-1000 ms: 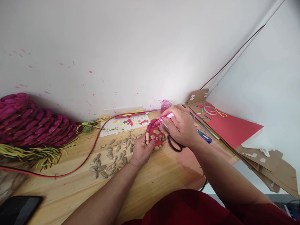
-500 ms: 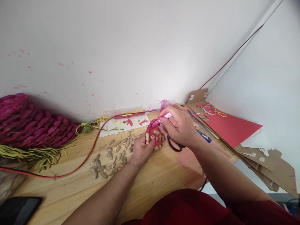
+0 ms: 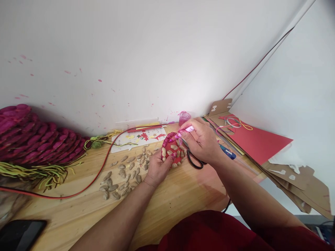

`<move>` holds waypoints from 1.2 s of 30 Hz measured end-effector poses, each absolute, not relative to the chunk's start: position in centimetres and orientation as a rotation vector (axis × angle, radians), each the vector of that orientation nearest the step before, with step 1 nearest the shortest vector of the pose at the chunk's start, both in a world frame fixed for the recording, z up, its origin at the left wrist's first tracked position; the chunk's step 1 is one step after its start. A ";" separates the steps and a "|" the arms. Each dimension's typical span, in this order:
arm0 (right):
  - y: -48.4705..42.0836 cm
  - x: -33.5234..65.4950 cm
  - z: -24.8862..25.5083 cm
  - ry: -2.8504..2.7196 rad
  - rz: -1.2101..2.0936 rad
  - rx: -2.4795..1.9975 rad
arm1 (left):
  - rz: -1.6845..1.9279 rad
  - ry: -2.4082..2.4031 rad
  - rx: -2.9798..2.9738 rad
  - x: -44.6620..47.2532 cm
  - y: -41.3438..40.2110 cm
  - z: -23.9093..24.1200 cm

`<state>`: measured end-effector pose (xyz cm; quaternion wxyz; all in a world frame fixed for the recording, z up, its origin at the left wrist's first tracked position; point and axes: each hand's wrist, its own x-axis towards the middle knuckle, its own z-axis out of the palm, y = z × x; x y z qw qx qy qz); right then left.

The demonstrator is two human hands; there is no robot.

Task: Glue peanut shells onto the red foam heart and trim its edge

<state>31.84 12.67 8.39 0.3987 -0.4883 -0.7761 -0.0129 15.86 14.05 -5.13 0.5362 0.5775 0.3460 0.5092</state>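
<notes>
My left hand grips the lower left edge of a red disc studded with peanut shells, holding it tilted above the wooden table. My right hand is closed on a thin pink brush, its tip touching the disc's upper rim, where the shells are painted pink. A small pot of pink paint stands just behind my right hand. Loose peanut shells lie scattered on the table left of my left hand.
Black-handled scissors lie under my right hand. A red cable crosses the table. Pink-painted pieces with green strands pile at the left. Red paper and cardboard lie at the right. A dark phone sits bottom left.
The brush tip has shifted slightly along the disc's top rim. My left hand keeps the disc almost still.
</notes>
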 end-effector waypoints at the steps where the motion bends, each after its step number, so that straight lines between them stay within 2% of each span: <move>1: 12.7 31.9 8.3 -1.962 -0.031 -1.240 | 1.208 0.819 1.364 15.9 14.1 -5.2; 17: 13.1 32.1 7.3 -1.856 -0.082 -1.222 | 1.162 0.776 1.198 16.1 14.1 -5.8; 25: 12.8 32.2 5.6 -1.753 0.011 -1.198 | 1.143 0.763 0.857 16.3 14.0 -4.7; 36: 12.9 31.3 4.5 -1.817 0.055 -1.195 | 1.166 0.767 0.734 16.2 14.1 -3.8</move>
